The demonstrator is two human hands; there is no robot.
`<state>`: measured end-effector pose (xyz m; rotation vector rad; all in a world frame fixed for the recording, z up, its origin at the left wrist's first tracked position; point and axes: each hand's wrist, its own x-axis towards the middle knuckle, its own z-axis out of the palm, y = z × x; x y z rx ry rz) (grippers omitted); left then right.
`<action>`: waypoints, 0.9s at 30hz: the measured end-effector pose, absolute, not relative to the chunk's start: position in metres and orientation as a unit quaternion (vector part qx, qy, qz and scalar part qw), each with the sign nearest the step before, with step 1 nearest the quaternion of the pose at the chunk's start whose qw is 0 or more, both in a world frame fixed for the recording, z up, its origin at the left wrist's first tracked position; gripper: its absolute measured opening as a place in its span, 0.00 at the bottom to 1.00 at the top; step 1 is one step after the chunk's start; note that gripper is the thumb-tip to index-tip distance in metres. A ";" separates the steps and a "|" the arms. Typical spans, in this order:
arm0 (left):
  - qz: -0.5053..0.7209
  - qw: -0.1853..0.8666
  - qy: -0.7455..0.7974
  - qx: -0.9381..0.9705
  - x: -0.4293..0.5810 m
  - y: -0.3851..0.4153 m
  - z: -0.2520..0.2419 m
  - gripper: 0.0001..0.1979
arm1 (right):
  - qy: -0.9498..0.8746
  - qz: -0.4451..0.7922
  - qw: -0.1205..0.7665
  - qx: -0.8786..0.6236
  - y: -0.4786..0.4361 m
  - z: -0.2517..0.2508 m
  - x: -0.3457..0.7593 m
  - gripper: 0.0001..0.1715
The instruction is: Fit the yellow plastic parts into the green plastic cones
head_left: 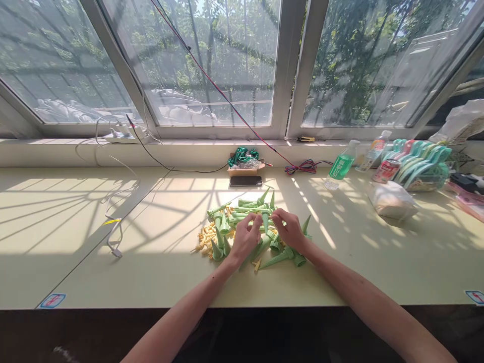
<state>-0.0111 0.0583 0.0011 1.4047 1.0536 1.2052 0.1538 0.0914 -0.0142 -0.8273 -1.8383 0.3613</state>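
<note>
- Pointing tip-down between left hand [246, 236] and right hand [291, 230]: a green cone [265, 222].
- Crowded below by more green cones [279, 258] and yellow pegs [207, 236].
- Beyond, a black phone [245, 181]; farther right, a green-labelled bottle [342, 165].
- Extended on converging forearms [206, 286], fingers of both curled inward; cannot tell whether gripping.

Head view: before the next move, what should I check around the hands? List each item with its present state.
1. Left hand and right hand both in view: ok.
2. Green cone between them firmly gripped: cannot tell.
3. Yellow pieces gathered in one spot: not ok; one loose piece lies nearer the table's front edge.
4. Phone apart from the pile: ok.
5. Green-labelled bottle away from both hands: ok.
</note>
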 end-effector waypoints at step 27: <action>0.527 0.394 0.399 0.639 -0.012 0.062 -0.013 0.17 | -0.753 0.130 0.522 -0.379 0.094 -0.020 0.152 0.26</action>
